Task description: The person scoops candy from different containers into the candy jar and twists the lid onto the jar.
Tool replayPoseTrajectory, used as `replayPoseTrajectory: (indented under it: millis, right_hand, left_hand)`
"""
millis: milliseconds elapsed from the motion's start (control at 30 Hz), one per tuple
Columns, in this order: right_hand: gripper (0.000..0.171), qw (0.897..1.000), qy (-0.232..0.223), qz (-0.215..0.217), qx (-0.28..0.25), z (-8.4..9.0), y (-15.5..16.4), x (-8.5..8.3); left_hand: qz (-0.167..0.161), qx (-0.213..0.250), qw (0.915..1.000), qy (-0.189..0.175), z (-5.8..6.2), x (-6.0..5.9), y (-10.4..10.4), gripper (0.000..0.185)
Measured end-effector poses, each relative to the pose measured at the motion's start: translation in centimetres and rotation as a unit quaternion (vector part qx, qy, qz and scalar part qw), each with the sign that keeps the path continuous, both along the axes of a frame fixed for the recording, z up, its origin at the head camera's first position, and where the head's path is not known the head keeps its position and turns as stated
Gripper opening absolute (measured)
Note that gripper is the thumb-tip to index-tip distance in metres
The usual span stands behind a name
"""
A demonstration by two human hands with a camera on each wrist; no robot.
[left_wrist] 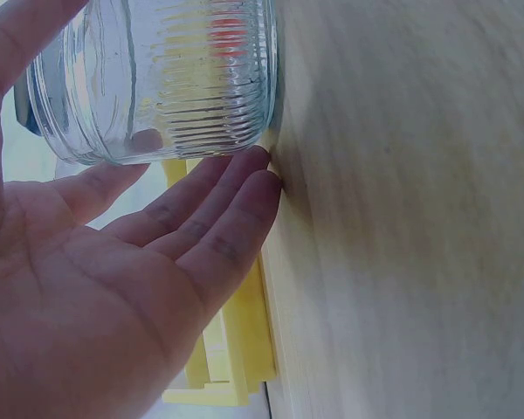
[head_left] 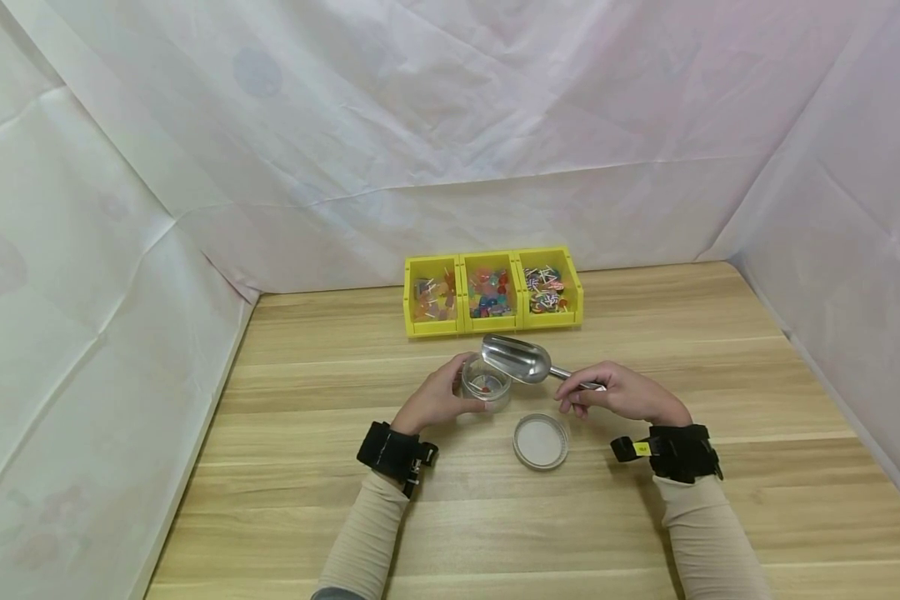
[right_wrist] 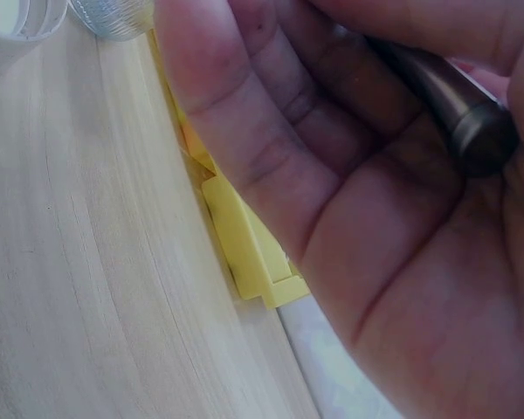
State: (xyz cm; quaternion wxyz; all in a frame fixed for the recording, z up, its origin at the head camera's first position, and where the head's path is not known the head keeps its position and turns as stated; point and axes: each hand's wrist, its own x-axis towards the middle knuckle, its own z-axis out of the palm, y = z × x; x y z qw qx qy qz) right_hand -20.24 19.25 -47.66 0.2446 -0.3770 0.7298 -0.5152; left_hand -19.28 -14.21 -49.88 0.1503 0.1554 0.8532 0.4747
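On the pale wooden tabletop [head_left: 307, 500], walled by creased white sheeting [head_left: 420, 125], we see three yellow bins [head_left: 492, 292]. Our left hand [head_left: 438, 398] cups a glass jar [head_left: 485, 385], fingers loosely spread; our right hand [head_left: 622, 396] clamps a metal scoop [head_left: 517, 358].

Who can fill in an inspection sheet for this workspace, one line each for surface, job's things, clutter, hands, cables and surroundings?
Surface: wooden table, pale planks.
Job's things: glass jar standing open with something red inside; metal scoop tilted over its mouth; jar lid lying flat beside it.
Clutter: three yellow bins of small colourful items at the back.
Hands: left hand cups the jar, fingers fairly straight; right hand has its grip on the scoop's handle.
Cables: nothing seen.
Surroundings: white sheeting on three sides.
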Motion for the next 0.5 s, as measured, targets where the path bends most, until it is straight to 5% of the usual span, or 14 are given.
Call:
replayPoseTrajectory:
  millis: [500]
  right_hand:
    - [0.023,1.0,0.0,-0.001,-0.003,-0.15,0.05,-0.08]
  left_hand:
    - [0.002,-0.006,1.0,-0.006,0.24,0.09,0.01,0.083]
